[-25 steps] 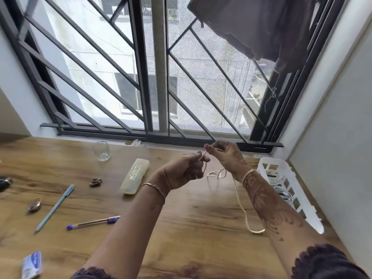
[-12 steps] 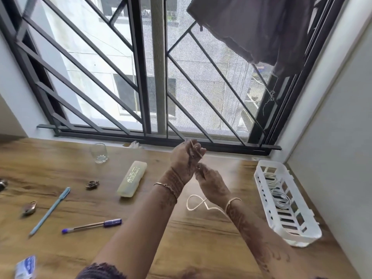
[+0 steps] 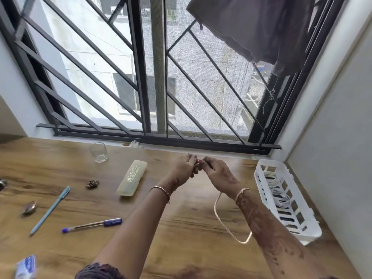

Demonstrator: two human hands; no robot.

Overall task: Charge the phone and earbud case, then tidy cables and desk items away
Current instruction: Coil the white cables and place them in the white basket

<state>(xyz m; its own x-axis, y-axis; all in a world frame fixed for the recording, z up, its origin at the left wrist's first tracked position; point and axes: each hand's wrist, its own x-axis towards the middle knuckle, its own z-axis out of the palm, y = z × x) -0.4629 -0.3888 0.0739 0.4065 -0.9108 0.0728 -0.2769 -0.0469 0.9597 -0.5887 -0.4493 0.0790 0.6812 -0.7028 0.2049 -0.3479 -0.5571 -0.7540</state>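
My left hand (image 3: 184,168) and right hand (image 3: 219,172) have met, curled fingers pinching the thin cream cable (image 3: 219,216). Its loop hangs longer now, so coiling is unfinished.

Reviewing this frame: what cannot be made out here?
All in the head view.
Upper end of the thin cream cable: hidden inside the left hand and right hand.
Dark metal object: cut off by the left edge.
Blue-and-white packet: blurred, print unreadable.

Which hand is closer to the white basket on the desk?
Right. The right hand, holding the cable, is left of the white basket, apart from it; the left hand is farther left again.
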